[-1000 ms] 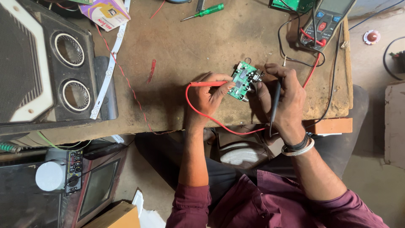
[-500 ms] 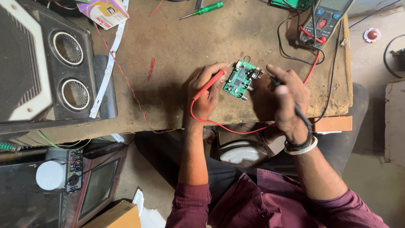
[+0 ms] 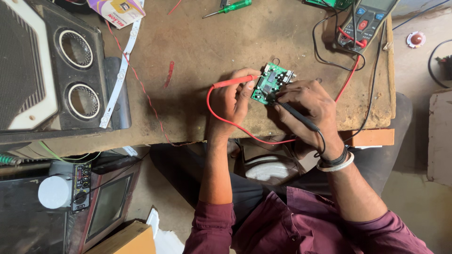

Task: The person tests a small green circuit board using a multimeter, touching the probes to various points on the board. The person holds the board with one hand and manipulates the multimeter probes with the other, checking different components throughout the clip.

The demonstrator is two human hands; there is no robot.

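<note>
A small green circuit board [image 3: 272, 83] lies on the brown workbench [image 3: 197, 56]. My left hand [image 3: 233, 99] grips a red test probe [image 3: 231, 83] whose tip touches the board's left edge. My right hand [image 3: 311, 109] holds a black test probe [image 3: 297, 116] like a pen, its tip on the board's lower part. Red and black leads run from the probes to a multimeter [image 3: 367, 23] at the bench's far right.
A black speaker box [image 3: 52, 70] with two round ports fills the left. A white LED strip [image 3: 121, 66], a green-handled screwdriver [image 3: 228, 8] and a small printed box [image 3: 115, 9] lie on the bench. A small screen unit [image 3: 106, 207] and a white cap [image 3: 54, 192] sit below left.
Both hands shifted on the board. The red probe tip moved to the board's left edge, and the black probe came down from upright to a slanted pen hold.
</note>
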